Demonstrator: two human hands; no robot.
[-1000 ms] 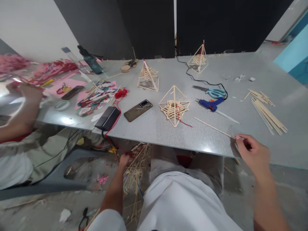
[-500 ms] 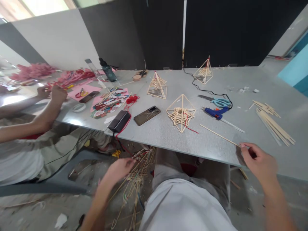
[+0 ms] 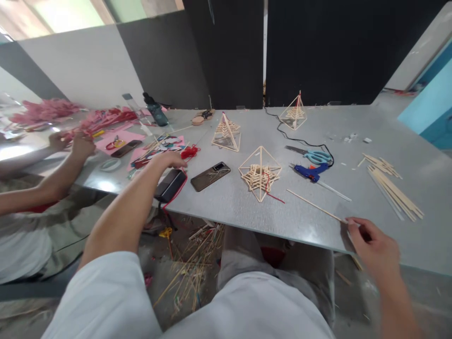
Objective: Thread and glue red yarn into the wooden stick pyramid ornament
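My right hand (image 3: 371, 245) rests at the near edge of the grey table (image 3: 318, 226), its fingers pinched on the near end of a long thin wooden stick (image 3: 314, 205) that lies flat on the tabletop. My left hand (image 3: 170, 160) reaches out over the table, fingers stretched forward and holding nothing. It hovers just above a black power bank (image 3: 170, 184), with a bundle of red yarn (image 3: 189, 151) just beyond its fingertips. A stick pyramid (image 3: 260, 172) with red thread in it stands between my hands, and a phone (image 3: 210, 170) lies to its left.
A blue glue gun (image 3: 310, 172), teal scissors (image 3: 316, 155) and a black cord lie beyond the stick. Loose sticks (image 3: 391, 188) lie at the right. Two more pyramids (image 3: 226, 133) (image 3: 293, 114) stand further back. A co-worker's hands (image 3: 76, 141) work among pink paper at left. Sticks litter the floor (image 3: 190, 268).
My left hand has come up from the sticks on the floor and now reaches over the table above the power bank. My right hand keeps its pinch on the stick.
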